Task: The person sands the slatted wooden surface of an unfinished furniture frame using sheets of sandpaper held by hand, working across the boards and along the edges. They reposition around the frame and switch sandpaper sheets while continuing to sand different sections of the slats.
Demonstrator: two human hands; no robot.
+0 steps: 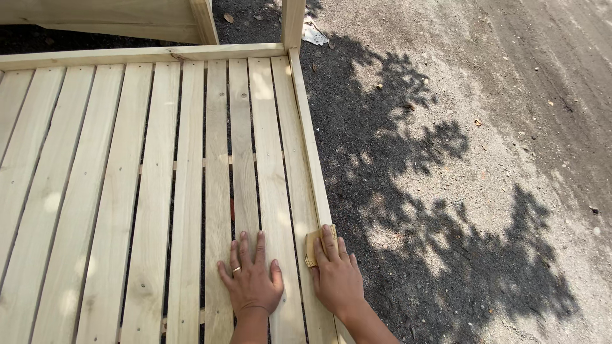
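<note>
Pale slatted wooden frame (153, 178) lying flat over the dirt ground (459, 191), about a dozen slats in view; left hand (250, 280) spread wide and flat on two slats, one ring (236, 269) worn, likely bracing. Right hand (336, 274) closed over one sanding block (313, 247), pressed against the frame's right rail.

packages: none | labels: none | signs: none | screens: none
</note>
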